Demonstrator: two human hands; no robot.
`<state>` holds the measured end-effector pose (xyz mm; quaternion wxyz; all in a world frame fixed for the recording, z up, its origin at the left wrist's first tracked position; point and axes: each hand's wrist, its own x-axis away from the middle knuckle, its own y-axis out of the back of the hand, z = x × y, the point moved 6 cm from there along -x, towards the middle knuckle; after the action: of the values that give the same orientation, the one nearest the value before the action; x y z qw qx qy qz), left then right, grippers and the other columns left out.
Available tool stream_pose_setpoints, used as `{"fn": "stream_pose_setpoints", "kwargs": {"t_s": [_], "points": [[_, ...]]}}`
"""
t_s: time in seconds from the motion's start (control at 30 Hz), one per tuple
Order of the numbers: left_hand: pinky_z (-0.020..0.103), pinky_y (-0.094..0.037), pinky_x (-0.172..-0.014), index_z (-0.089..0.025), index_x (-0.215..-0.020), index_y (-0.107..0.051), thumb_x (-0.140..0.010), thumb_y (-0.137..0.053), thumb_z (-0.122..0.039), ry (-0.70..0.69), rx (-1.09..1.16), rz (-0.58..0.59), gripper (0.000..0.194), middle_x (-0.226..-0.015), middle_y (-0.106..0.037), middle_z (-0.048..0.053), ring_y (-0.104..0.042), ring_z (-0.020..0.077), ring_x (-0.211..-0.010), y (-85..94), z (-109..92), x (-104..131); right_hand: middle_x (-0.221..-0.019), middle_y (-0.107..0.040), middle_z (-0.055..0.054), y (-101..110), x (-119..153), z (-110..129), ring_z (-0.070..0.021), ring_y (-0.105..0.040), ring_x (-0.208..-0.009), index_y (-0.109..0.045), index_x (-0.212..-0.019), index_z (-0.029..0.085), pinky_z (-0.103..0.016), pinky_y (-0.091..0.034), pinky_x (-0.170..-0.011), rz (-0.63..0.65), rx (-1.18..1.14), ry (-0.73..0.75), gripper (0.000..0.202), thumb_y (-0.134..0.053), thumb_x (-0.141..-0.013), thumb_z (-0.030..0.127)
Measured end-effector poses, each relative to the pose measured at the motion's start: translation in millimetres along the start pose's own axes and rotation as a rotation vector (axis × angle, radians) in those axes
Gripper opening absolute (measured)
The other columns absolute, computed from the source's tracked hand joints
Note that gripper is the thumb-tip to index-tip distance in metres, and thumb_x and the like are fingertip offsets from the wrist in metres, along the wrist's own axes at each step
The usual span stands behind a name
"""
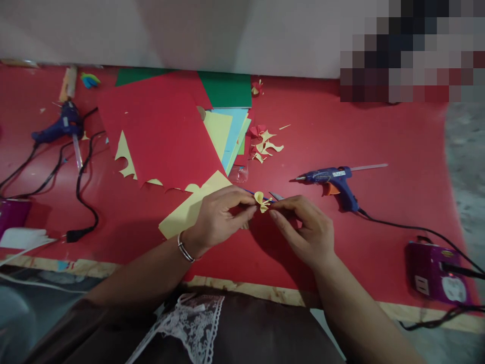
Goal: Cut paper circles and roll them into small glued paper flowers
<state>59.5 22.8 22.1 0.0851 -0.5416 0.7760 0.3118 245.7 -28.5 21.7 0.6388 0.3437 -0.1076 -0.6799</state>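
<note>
Between my two hands, above the table, is a small yellow paper flower [261, 201] with curled petals and thin strips sticking out like stamens. My left hand [223, 215] pinches it from the left side between thumb and fingers. My right hand [308, 227] is close on the other side, thumb and index finger drawn together by the strips; whether they grip anything is hidden. Behind the fingertips lies a thin blue item with a grey pointed tip [276, 195], partly covered. A yellow paper sheet [182, 212] lies under and beside my left hand.
A blue glue gun [333, 182] lies at right, its cord running to a purple power box [435, 273]. Another glue gun [60, 124] and cables lie at left. Red sheets [162, 131] cover coloured papers. Yellow scraps [267, 144] and a red paper flower [257, 88] lie beyond my hands.
</note>
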Motion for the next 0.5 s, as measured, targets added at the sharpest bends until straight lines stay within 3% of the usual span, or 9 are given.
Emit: {"fn": "stream_pose_setpoints", "kwargs": {"t_s": [0.5], "points": [[0.027, -0.062, -0.074, -0.02, -0.097, -0.076, -0.095, -0.075, -0.012, 0.019, 0.021, 0.038, 0.009, -0.089, -0.079, 0.003, -0.074, 0.0129, -0.081, -5.3, -1.1, 1.6, -0.081, -0.076, -0.003, -3.9, -1.0, -2.1, -0.0161, -0.068, -0.068, -0.073, -0.095, 0.023, -0.03, -0.055, -0.061, 0.001, 0.012, 0.011, 0.008, -0.066, -0.1, 0.023]]}}
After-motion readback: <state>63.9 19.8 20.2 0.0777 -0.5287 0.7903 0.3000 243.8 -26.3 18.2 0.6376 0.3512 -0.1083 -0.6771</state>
